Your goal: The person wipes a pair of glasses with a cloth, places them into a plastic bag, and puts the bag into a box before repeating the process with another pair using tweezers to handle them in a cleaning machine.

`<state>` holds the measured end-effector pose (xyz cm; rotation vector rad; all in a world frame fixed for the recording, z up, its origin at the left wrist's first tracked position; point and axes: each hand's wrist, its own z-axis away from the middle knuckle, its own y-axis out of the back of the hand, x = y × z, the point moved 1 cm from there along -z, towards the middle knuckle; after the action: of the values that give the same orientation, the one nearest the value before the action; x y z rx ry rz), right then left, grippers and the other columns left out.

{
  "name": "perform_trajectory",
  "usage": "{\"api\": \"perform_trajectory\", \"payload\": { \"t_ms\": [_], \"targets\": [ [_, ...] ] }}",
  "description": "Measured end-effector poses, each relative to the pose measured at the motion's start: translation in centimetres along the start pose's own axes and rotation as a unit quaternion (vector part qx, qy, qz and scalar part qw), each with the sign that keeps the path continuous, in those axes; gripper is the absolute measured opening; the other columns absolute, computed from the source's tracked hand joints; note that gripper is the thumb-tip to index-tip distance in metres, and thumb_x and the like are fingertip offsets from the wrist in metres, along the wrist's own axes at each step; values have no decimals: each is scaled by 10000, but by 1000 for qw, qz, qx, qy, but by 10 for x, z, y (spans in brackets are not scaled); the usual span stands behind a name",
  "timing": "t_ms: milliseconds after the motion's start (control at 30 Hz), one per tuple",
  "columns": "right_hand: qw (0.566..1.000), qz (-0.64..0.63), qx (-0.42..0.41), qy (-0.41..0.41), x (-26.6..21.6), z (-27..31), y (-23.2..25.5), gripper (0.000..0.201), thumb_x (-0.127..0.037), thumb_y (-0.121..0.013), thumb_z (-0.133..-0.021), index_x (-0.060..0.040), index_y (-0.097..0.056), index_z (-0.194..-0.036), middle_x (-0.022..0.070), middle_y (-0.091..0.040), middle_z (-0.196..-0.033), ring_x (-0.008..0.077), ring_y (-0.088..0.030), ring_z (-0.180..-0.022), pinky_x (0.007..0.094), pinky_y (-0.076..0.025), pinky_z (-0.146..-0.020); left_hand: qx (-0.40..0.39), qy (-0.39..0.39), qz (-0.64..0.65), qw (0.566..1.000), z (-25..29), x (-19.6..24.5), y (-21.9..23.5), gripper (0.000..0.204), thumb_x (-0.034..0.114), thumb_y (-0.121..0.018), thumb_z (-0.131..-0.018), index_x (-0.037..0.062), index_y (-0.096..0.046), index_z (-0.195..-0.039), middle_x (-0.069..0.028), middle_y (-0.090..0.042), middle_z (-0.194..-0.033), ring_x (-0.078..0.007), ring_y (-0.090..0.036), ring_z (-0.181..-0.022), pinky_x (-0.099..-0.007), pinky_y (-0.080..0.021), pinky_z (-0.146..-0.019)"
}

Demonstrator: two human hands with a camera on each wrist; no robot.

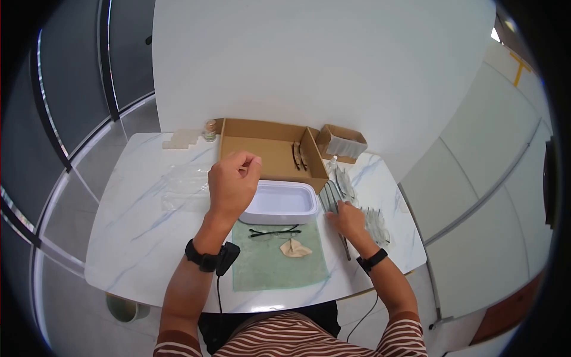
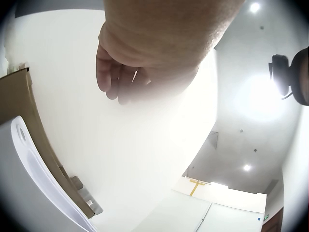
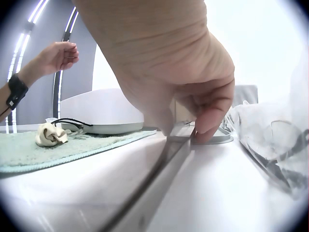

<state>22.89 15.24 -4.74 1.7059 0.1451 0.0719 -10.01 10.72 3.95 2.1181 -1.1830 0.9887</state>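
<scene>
My left hand [image 1: 235, 181] is raised in front of the cardboard box, fingers loosely curled around nothing. At the right side of the table, my right hand [image 1: 349, 223] reaches down to a long, slim metal tool that looks like tweezers [image 1: 345, 247]. Thumb and fingers pinch its far end in the right wrist view, while the tool [image 3: 149, 186] stretches toward the camera. A grey-rimmed lid [image 3: 219, 139] lies just beyond those fingertips. Between the hands stands a white-lavender tub [image 1: 282, 199]. Black-framed glasses [image 1: 275, 232] and a crumpled beige cloth [image 1: 295, 249] lie on a green towel [image 1: 262, 273].
Behind the tub, the open cardboard box [image 1: 262, 143] holds dark curved pieces [image 1: 300, 156]. A smaller carton [image 1: 342, 143] stands to its right. Clear plastic packets [image 1: 376, 226] lie right of my right hand. A small jar [image 1: 210, 131] stands at the back left, near clear plastic wrap [image 1: 178, 187].
</scene>
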Motion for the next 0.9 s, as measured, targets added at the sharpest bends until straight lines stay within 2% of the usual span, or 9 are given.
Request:
{"api": "perform_trajectory", "payload": {
  "t_ms": [67, 133, 200, 233, 300, 467, 667, 800, 900],
  "targets": [
    [994, -25, 97, 30, -3, 6, 11, 270, -273, -709, -890, -25, -673, -992, 174, -689, -981, 377, -696, -828, 481, -551, -725, -7, 2, -8, 1000, 2, 0, -2, 145, 134, -690, -907, 0, -698, -853, -115, -695, -771, -222, -679, -632, -312, -526, -617],
    [989, -89, 104, 57, -11, 16, 22, 222, -237, -713, -887, -39, -694, -985, 154, -690, -956, 356, -696, -807, 462, -548, -708, -14, 2, -18, 1000, 4, 0, -5, 141, 134, -691, -906, 4, -699, -850, -113, -694, -773, -222, -679, -636, -312, -524, -616],
    [978, -157, 110, 79, -25, 30, 33, 176, -201, -716, -884, -52, -714, -978, 135, -690, -931, 334, -697, -785, 444, -545, -691, -27, -28, -44, 998, 7, 1, -8, 134, 103, -694, -921, -27, -705, -891, -72, -670, -734, -104, -606, -613, -263, -482, -587],
    [970, -183, 70, 147, -35, 38, 37, 154, -175, -719, -878, -68, -726, -988, 124, -687, -911, 321, -695, -772, 433, -546, -688, -31, -29, -50, 998, 10, 2, -10, 134, 103, -694, -921, -27, -705, -891, -72, -670, -734, -104, -606, -613, -263, -482, -587],
    [943, -222, 8, 248, -53, 52, 36, 154, -173, -727, -865, -101, -741, -1000, 110, -687, -913, 316, -695, -774, 424, -551, -704, -59, -37, -111, 991, 18, 5, -12, 107, 140, -698, -892, 41, -710, -853, -93, -668, -775, -238, -659, -653, -334, -506, -600],
    [922, -165, -50, 347, -80, 77, 29, 171, -168, -751, -838, -114, -764, -999, 87, -660, -926, 307, -685, -832, 410, -559, -728, -174, -26, -200, 964, 58, 0, 3, 95, 160, -702, -880, 70, -728, -862, -98, -662, -794, -280, -657, -668, -384, -516, -623],
    [912, -162, -29, 376, -72, 65, -2, 163, -191, -733, -847, -102, -760, -981, 99, -652, -898, 311, -680, -843, 415, -563, -744, -352, -37, -338, 872, 93, -36, 20, 176, 219, -752, -857, 78, -719, -957, -103, -681, -924, -334, -678, -853, -445, -543, -747],
    [903, -200, -57, 376, -71, 59, 8, 151, -155, -735, -844, -92, -757, -979, 108, -661, -893, 318, -679, -831, 419, -557, -746, -360, -47, -339, 868, 101, -45, 12, 177, 215, -760, -850, 69, -715, -940, -104, -679, -914, -338, -675, -841, -448, -545, -747],
    [881, -294, -9, 372, -75, 58, 33, 149, -117, -745, -832, -76, -726, -974, 114, -666, -886, 331, -675, -822, 423, -551, -748, -356, -39, -337, 871, 102, -51, 8, 160, 195, -758, -848, 59, -711, -916, -112, -679, -906, -346, -672, -827, -443, -544, -742]
  ]
}}
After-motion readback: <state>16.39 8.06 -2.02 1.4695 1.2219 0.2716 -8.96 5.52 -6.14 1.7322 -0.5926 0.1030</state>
